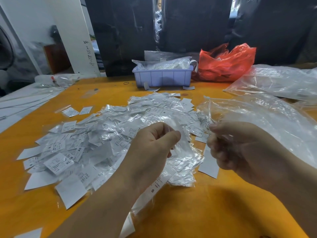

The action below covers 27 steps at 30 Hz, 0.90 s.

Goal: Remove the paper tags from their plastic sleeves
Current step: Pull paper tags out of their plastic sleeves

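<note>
The left hand (152, 145) was curled, pinching a clear plastic sleeve (180, 140) between thumb and fingers. The right hand (240, 146) was closed as well, its fingertips gripping a printed paper tag (205, 120) just above it; motion blur hid how firm that hold was. Between and beyond both hands lay the pile of tags (106, 134), many in sleeves, on the yellow desk (188, 212). Beside the right hand spread a large clear bag (267, 117); well beyond both hands stood a lilac bin (163, 77). The main risk looked like mixing: a dropped empty sleeve would vanish among the filled ones. A hard tug could also tear the thin paper.
</note>
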Each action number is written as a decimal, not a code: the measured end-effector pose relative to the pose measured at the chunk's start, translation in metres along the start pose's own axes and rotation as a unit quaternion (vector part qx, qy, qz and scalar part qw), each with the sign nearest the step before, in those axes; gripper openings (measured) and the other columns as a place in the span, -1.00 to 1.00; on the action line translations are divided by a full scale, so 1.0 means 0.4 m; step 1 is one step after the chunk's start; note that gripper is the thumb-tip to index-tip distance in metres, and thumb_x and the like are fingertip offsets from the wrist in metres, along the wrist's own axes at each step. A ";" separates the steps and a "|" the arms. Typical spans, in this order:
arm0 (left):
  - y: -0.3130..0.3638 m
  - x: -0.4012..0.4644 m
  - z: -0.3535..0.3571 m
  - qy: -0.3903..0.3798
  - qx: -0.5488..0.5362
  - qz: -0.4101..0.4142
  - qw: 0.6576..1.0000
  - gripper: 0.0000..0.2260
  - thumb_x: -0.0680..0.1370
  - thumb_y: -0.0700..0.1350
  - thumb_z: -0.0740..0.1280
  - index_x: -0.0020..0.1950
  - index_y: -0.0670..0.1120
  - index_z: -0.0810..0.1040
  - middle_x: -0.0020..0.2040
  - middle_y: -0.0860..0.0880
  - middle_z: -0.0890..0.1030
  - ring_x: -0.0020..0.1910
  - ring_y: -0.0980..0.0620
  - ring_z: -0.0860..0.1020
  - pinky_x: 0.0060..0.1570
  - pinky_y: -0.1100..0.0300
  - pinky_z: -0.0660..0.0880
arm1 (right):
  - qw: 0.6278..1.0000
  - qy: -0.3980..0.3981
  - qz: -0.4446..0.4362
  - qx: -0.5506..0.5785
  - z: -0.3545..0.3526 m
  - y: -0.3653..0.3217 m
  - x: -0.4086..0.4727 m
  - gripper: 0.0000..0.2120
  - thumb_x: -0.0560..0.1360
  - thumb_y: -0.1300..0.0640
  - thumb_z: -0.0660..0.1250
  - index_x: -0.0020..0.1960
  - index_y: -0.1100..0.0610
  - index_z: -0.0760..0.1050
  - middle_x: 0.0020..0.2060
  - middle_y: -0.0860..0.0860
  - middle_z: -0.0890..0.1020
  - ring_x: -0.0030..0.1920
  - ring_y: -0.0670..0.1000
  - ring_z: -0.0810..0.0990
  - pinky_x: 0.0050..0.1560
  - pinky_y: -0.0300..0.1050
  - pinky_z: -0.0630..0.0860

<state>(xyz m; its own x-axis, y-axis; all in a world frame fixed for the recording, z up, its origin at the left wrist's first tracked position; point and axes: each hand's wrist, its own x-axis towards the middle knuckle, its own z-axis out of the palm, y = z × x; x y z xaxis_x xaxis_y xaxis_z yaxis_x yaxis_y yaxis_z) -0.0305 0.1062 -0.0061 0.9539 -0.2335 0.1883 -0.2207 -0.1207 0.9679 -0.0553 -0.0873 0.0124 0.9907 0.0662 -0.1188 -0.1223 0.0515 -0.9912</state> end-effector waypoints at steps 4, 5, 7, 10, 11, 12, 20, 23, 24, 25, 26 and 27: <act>0.002 -0.001 0.002 0.006 0.020 0.000 1.000 -0.76 0.51 -0.10 0.35 -0.21 -0.27 0.47 -0.34 -0.12 0.40 -0.41 0.07 0.35 -0.43 0.38 0.35 | 1.000 -0.008 0.007 0.004 0.008 0.007 0.006 -0.89 0.60 0.25 0.21 -0.09 0.24 0.43 -0.35 0.16 0.58 -0.52 -0.05 0.37 -0.61 -0.24 0.27; 0.002 -0.002 0.001 0.008 0.028 0.000 1.000 -0.76 0.50 -0.09 0.35 -0.22 -0.25 0.47 -0.36 -0.11 0.40 -0.41 0.06 0.33 -0.44 0.35 0.34 | 1.000 -0.015 0.013 0.006 0.012 0.006 0.006 -0.92 0.59 0.33 0.18 -0.03 0.23 0.44 -0.36 0.17 0.57 -0.53 -0.05 0.34 -0.61 -0.23 0.24; 0.003 -0.004 -0.001 0.013 0.048 -0.001 0.999 -0.76 0.49 -0.06 0.35 -0.27 -0.20 0.47 -0.40 -0.04 0.40 -0.43 0.07 0.32 -0.45 0.33 0.32 | 0.999 -0.035 0.018 -0.008 0.014 0.008 0.008 -0.70 0.55 0.46 0.11 0.09 0.15 0.49 -0.38 0.18 0.52 -0.53 -0.04 0.28 -0.59 -0.22 0.18; 0.005 -0.005 -0.002 0.014 0.071 -0.002 0.997 -0.76 0.47 -0.04 0.35 -0.37 -0.06 0.44 -0.48 0.09 0.37 -0.47 0.14 0.32 -0.45 0.35 0.32 | 0.997 -0.049 0.003 -0.067 0.012 0.009 0.006 -0.70 0.55 0.42 0.11 -0.06 0.19 0.58 -0.44 0.14 0.33 -0.52 -0.03 0.14 -0.55 -0.21 0.08; 0.005 -0.005 -0.002 0.011 0.074 -0.004 0.997 -0.75 0.47 -0.03 0.35 -0.39 -0.03 0.43 -0.48 0.11 0.37 -0.48 0.15 0.32 -0.44 0.34 0.32 | 0.995 -0.053 0.002 -0.083 0.012 0.008 0.005 -0.75 0.57 0.34 0.14 -0.12 0.21 0.59 -0.46 0.11 0.28 -0.52 -0.04 0.12 -0.55 -0.22 0.06; 0.006 -0.005 -0.002 0.003 0.075 -0.005 0.997 -0.74 0.47 -0.02 0.37 -0.39 -0.03 0.43 -0.48 0.10 0.36 -0.47 0.14 0.32 -0.43 0.32 0.32 | 0.994 -0.063 0.005 -0.091 0.012 0.009 0.006 -0.79 0.57 0.22 0.20 -0.13 0.22 0.58 -0.47 0.08 0.25 -0.52 -0.04 0.10 -0.55 -0.23 0.06; 0.023 -0.012 0.006 -0.082 0.018 0.023 0.996 -0.68 0.39 0.03 0.36 -0.28 -0.23 0.43 -0.35 -0.15 0.31 -0.36 0.00 0.28 -0.36 0.19 0.29 | 0.983 -0.168 0.048 -0.062 0.017 0.002 -0.006 -0.81 0.34 0.01 0.53 -0.15 0.07 0.59 -0.48 -0.02 0.19 -0.51 -0.06 0.09 -0.55 -0.29 0.09; 0.024 -0.012 0.006 -0.086 0.011 0.025 0.996 -0.70 0.42 0.02 0.36 -0.30 -0.21 0.44 -0.35 -0.15 0.32 -0.37 0.01 0.30 -0.37 0.27 0.30 | 0.986 -0.158 0.045 -0.023 0.010 0.006 -0.002 -0.81 0.34 0.13 0.56 -0.19 0.11 0.55 -0.48 -0.01 0.16 -0.53 -0.07 0.07 -0.56 -0.31 0.08; 0.024 -0.012 0.005 -0.086 0.008 0.026 0.996 -0.69 0.42 0.04 0.36 -0.30 -0.20 0.46 -0.36 -0.13 0.34 -0.38 0.03 0.31 -0.37 0.31 0.31 | 0.988 -0.146 0.038 -0.020 0.010 0.007 -0.001 -0.82 0.33 0.14 0.55 -0.21 0.12 0.54 -0.47 0.00 0.14 -0.52 -0.07 0.06 -0.56 -0.31 0.06; 0.024 -0.013 0.004 -0.087 0.004 0.027 0.996 -0.68 0.43 0.07 0.36 -0.29 -0.18 0.48 -0.36 -0.10 0.38 -0.39 0.06 0.34 -0.36 0.34 0.33 | 0.991 -0.130 0.029 -0.016 0.012 0.008 0.000 -0.84 0.32 0.12 0.50 -0.23 0.12 0.53 -0.46 0.01 0.13 -0.51 -0.06 0.04 -0.55 -0.29 0.04; 0.025 -0.013 0.003 -0.086 -0.001 0.028 0.996 -0.68 0.44 0.11 0.35 -0.28 -0.15 0.52 -0.35 -0.08 0.42 -0.40 0.10 0.36 -0.35 0.36 0.35 | 0.993 -0.114 0.019 -0.008 0.012 0.008 0.001 -0.86 0.31 0.11 0.46 -0.24 0.13 0.53 -0.45 0.02 0.12 -0.49 -0.05 0.03 -0.54 -0.27 0.02; 0.025 -0.013 0.002 -0.084 -0.006 0.028 0.996 -0.69 0.45 0.13 0.33 -0.27 -0.11 0.55 -0.33 -0.07 0.47 -0.40 0.12 0.38 -0.34 0.36 0.36 | 0.995 -0.099 0.008 0.003 0.013 0.008 0.003 -0.89 0.30 0.12 0.44 -0.25 0.12 0.54 -0.46 0.02 0.13 -0.48 -0.03 0.02 -0.53 -0.26 0.00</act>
<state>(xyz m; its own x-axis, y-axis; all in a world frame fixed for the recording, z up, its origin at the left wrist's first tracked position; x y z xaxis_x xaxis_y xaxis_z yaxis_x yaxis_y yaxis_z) -0.0377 0.1053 0.0026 0.8928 -0.3976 0.2119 -0.2682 -0.0912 0.9590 -0.0549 -0.0820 0.0094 0.9577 0.2615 -0.1199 -0.1385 0.0541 -0.9889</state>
